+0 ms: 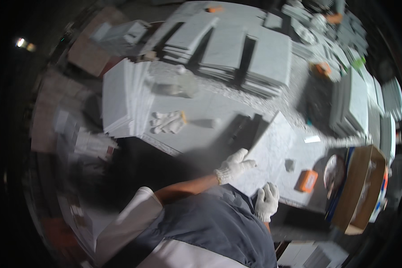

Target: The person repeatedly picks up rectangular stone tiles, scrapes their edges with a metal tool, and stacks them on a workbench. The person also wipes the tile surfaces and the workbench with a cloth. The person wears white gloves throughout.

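Note:
A pale grey-veined marble slab point(270, 149) stands tilted over the work table in front of me, its far corner pointing away. My left hand point(236, 167), in a white knitted glove, is closed on the slab's left edge. At the near edge, my gloved right hand point(267, 202) has its fingers curled against the slab; the fingertips are partly hidden. Just right of the slab lies an orange box-like block point(307, 181) on the table. A spare pair of white gloves point(169, 122) rests on the table to the left.
Stacked slabs point(127, 96) stand upright at left, with more stacks point(268, 56) lying at the back and others point(350, 100) leaning at right. An open cardboard box point(359, 190) is at the right edge, beside a clear round plastic-looking item point(333, 172). White rubble point(250, 96) covers a strip behind.

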Action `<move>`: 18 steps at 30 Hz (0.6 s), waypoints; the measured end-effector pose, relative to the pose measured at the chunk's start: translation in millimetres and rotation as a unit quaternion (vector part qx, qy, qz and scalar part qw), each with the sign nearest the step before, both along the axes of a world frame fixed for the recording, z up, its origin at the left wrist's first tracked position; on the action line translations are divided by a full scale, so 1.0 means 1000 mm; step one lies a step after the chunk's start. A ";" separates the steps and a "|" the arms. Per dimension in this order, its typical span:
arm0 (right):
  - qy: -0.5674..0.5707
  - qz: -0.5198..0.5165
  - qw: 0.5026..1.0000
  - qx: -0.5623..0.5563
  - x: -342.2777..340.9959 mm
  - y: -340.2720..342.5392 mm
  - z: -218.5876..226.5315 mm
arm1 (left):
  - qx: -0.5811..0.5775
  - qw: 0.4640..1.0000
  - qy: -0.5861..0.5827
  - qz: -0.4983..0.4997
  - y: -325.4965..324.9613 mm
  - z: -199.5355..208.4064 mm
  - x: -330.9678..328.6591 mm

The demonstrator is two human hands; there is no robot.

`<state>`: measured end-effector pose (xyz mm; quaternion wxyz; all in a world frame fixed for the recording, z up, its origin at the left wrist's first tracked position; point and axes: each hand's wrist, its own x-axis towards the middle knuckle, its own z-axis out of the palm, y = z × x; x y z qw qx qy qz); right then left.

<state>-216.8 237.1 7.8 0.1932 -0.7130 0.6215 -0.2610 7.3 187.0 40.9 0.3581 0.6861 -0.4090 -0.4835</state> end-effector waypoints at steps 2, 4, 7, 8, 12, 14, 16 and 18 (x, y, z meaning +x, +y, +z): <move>-0.042 -0.035 0.997 0.051 -0.002 -0.002 -0.008 | -0.017 0.998 0.052 0.009 0.006 0.020 0.019; -0.069 -0.047 0.996 0.033 -0.005 -0.009 -0.016 | -0.011 0.977 0.213 0.015 0.023 0.044 0.051; -0.116 -0.052 0.992 0.019 -0.004 -0.026 -0.024 | -0.086 0.982 0.157 0.067 0.059 0.086 0.110; -0.087 -0.037 0.995 -0.001 -0.004 -0.032 -0.025 | -0.070 0.983 0.126 0.113 0.069 0.100 0.133; 0.090 0.050 0.991 -0.090 0.004 -0.052 -0.030 | -0.156 0.926 0.025 0.344 0.104 0.146 0.218; 0.096 0.082 0.987 -0.096 0.013 -0.057 -0.035 | -0.199 0.873 0.008 0.445 0.114 0.157 0.263; 0.128 0.107 0.980 -0.109 0.021 -0.061 -0.040 | -0.227 0.863 -0.023 0.452 0.119 0.163 0.314; 0.121 0.108 0.979 -0.121 0.028 -0.062 -0.044 | -0.191 0.883 -0.045 0.426 0.123 0.168 0.367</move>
